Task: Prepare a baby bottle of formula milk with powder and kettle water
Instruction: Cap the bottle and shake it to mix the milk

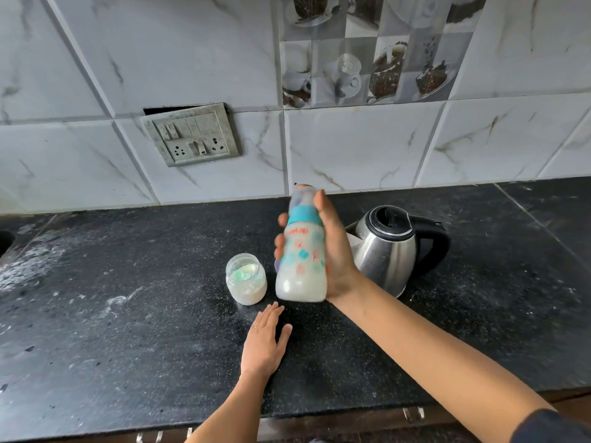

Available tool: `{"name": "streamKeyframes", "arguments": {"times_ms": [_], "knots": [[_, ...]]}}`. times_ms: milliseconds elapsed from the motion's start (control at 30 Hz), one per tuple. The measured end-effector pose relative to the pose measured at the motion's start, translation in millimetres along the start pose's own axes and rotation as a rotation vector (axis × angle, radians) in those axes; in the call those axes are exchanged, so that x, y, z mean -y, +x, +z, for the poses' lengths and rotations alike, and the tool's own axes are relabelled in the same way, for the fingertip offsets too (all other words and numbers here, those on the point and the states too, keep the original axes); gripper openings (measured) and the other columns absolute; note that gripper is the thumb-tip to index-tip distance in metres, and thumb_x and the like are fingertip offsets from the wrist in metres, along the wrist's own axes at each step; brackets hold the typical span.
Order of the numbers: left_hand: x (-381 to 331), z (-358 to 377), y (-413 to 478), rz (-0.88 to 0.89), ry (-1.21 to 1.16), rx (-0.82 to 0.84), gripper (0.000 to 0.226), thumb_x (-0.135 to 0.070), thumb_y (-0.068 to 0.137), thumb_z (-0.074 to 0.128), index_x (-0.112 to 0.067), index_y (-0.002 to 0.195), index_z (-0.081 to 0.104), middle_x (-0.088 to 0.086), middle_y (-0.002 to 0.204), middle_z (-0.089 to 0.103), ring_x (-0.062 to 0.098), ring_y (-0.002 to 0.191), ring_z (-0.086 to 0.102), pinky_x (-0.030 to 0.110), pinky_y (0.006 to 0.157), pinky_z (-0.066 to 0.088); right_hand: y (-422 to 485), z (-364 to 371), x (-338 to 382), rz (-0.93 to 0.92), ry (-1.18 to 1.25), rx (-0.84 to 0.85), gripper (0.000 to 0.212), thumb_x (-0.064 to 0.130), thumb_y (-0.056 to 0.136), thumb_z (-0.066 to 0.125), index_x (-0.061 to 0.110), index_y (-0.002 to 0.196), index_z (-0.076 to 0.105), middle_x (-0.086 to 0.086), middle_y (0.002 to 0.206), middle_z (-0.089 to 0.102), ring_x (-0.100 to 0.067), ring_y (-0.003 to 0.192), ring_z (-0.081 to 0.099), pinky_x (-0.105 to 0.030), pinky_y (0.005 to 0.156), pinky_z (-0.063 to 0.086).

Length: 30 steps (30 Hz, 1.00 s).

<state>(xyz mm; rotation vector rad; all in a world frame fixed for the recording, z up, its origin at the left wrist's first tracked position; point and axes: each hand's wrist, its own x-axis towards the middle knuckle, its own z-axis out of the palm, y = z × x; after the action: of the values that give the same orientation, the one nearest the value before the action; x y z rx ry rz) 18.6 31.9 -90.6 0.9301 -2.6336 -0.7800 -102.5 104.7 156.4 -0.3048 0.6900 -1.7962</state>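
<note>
Plainly, the baby bottle point(302, 260) is gripped by the right hand point(335, 251), with the thumb and fingers curled round its body, and is held nearly upright between the powder jar point(246, 276) and the steel kettle point(390, 247). Its cap is blurred and its lettering cannot be read; white milk is seen in its lower part. The left hand point(265, 340) is laid flat on the black countertop point(128, 298), fingers straight, nothing held. Something pale green in the jar cannot be made out. The kettle's spout is partly hidden behind the right wrist.
</note>
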Motion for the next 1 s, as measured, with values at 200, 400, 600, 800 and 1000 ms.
{"name": "streamKeyframes", "arguments": {"times_ms": [200,400,600,800,1000], "knots": [[-1,1,0,-0.003,-0.012,0.012,0.049,-0.046,0.097,0.042,-0.028,0.142,0.038,-0.012,0.152,0.030,0.007,0.142,0.021,0.020,0.115,0.011,1,-2,12,-0.092,0.133,-0.055,0.055,0.061,0.087,0.043,0.009,0.075,0.058,-0.004,0.062,0.059,-0.015,0.049,0.060,-0.022,0.049,0.052],[0,0,0,-0.005,-0.019,0.003,0.048,-0.045,0.096,0.044,-0.026,0.140,0.040,-0.010,0.151,0.032,0.008,0.141,0.023,0.022,0.115,0.015,6,-6,7,-0.112,0.087,-0.116,0.048,0.058,0.086,0.047,0.011,0.084,0.055,-0.003,0.067,0.059,-0.016,0.051,0.060,-0.024,0.050,0.052],[0,0,1,-0.002,-0.022,-0.004,0.048,-0.044,0.096,0.044,-0.026,0.141,0.040,-0.010,0.151,0.032,0.007,0.141,0.023,0.022,0.116,0.013,1,-6,1,-0.087,0.026,-0.106,0.048,0.056,0.081,0.049,0.010,0.079,0.061,-0.002,0.069,0.060,-0.016,0.052,0.060,-0.025,0.052,0.053],[-1,0,-1,-0.005,-0.025,-0.001,0.048,-0.044,0.097,0.043,-0.027,0.141,0.039,-0.011,0.152,0.030,0.007,0.142,0.022,0.019,0.114,0.010,5,-5,7,-0.129,0.075,-0.088,0.042,0.053,0.090,0.043,0.020,0.086,0.069,-0.002,0.073,0.061,-0.017,0.054,0.060,-0.025,0.053,0.053],[-2,-1,-1,-0.016,-0.023,0.009,0.048,-0.044,0.097,0.043,-0.027,0.141,0.039,-0.011,0.152,0.030,0.007,0.142,0.021,0.021,0.115,0.012,10,-6,19,-0.182,0.171,-0.123,0.054,0.057,0.091,0.043,0.009,0.077,0.064,-0.003,0.068,0.060,-0.016,0.053,0.060,-0.023,0.051,0.053]]}}
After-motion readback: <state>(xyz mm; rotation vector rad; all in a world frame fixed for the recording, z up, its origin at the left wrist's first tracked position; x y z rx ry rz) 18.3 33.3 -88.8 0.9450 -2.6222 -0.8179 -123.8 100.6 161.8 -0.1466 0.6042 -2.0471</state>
